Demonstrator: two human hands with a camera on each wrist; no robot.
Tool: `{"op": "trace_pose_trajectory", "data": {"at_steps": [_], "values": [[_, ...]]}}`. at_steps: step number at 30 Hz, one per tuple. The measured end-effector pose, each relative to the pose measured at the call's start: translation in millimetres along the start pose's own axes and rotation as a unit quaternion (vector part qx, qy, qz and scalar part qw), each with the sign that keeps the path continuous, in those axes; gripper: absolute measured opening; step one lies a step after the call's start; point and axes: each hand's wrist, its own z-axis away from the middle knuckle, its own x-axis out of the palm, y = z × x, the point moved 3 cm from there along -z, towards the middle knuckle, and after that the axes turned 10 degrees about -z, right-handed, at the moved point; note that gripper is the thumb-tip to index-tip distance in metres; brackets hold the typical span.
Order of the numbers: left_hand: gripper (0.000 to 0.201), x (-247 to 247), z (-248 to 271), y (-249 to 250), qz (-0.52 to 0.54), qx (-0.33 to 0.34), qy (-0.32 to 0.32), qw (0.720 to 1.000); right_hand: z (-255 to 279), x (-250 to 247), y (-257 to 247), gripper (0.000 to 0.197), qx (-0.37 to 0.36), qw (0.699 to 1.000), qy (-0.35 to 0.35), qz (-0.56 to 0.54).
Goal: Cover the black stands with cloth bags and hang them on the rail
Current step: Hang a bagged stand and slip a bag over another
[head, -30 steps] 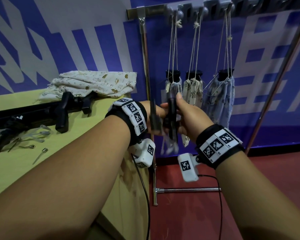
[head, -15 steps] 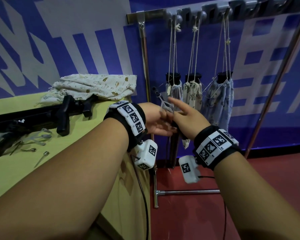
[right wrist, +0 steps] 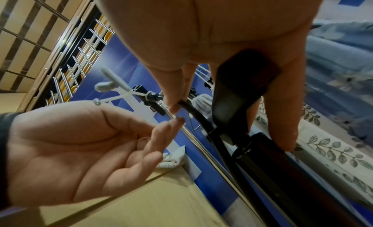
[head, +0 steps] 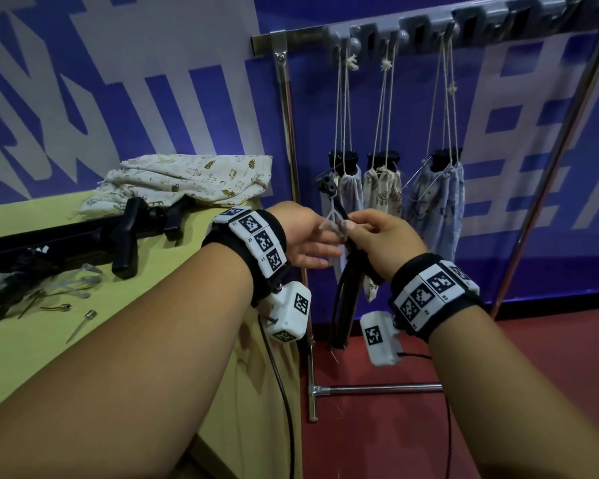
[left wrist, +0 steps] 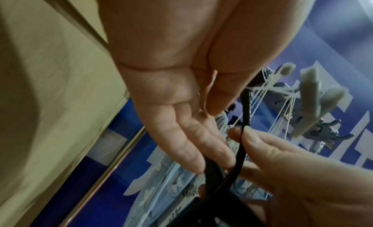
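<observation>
My right hand [head: 363,233] grips a bare black stand [head: 346,295] that hangs down toward the floor in front of the rack. Its thumb and forefinger pinch the stand's thin black hose [right wrist: 193,112], whose tip carries a white plastic piece [head: 329,219]. My left hand [head: 319,243] is beside it, palm up, fingers straight and holding nothing. Three stands in cloth bags [head: 382,188] hang by strings from the grey rail [head: 429,22]. A pile of printed cloth bags [head: 187,178] lies at the table's back edge.
More black stands [head: 83,236] lie on the yellow-green table [head: 153,340] at left, with small needles and plastic bits [head: 83,319] beside them. The rack's metal post [head: 291,150] stands against the table's right edge. A red floor [head: 498,409] lies below.
A second ago both hands held the stand upright. My left hand has let go and spread its fingers. The stand now hangs lower from my right hand, hose end up.
</observation>
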Motion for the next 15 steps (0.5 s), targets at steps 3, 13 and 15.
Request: {"op": "trace_pose_trajectory", "data": {"at_steps": [3,13,15], "values": [[0.031,-7,1,5,0.075,0.016,0.027,0.997,3,0,-2,0.008,-0.004,0.999,-0.004,0.037],[0.078,-5,3,12,-0.01,0.137,0.015,0.99,6,1,-14,0.024,-0.032,0.985,-0.054,0.162],[0.058,-8,3,10,-0.016,0.156,0.028,0.987,7,1,-15,0.021,-0.043,0.985,-0.058,0.159]]}}
